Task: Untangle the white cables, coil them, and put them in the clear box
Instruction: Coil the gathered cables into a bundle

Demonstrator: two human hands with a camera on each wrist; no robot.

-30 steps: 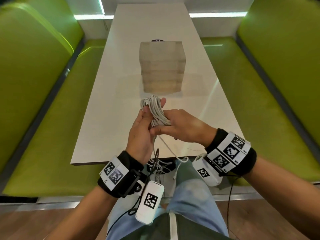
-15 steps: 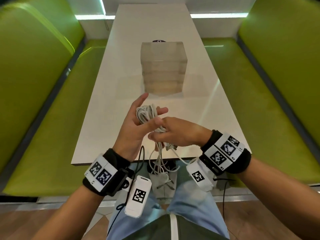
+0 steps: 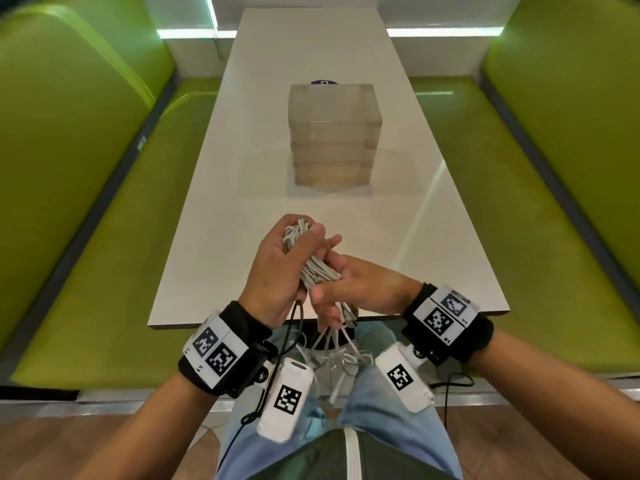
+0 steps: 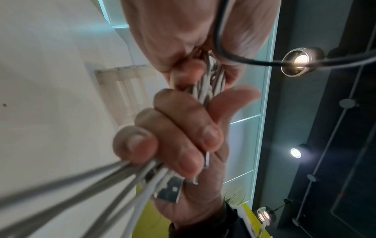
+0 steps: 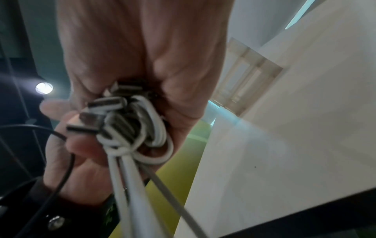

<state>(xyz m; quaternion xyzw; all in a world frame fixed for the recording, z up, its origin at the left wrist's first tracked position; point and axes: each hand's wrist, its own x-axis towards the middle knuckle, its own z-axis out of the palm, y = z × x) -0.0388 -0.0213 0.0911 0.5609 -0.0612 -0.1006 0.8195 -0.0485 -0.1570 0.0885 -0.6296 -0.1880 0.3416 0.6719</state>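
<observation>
both hands clamp the bundle of white cables [image 3: 313, 268] over the desk [image 3: 242, 188] edge, left hand [image 3: 277, 271] up top, right hand [image 3: 360, 289] lower, loose ends seemingly dangling lapward, clear box [image 3: 334, 133] well beyond.

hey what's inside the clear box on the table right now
Nothing white shows through the clear box; its cloudy, banded walls could hide something small. The white cables are outside it, gripped by the left hand and right hand.
</observation>
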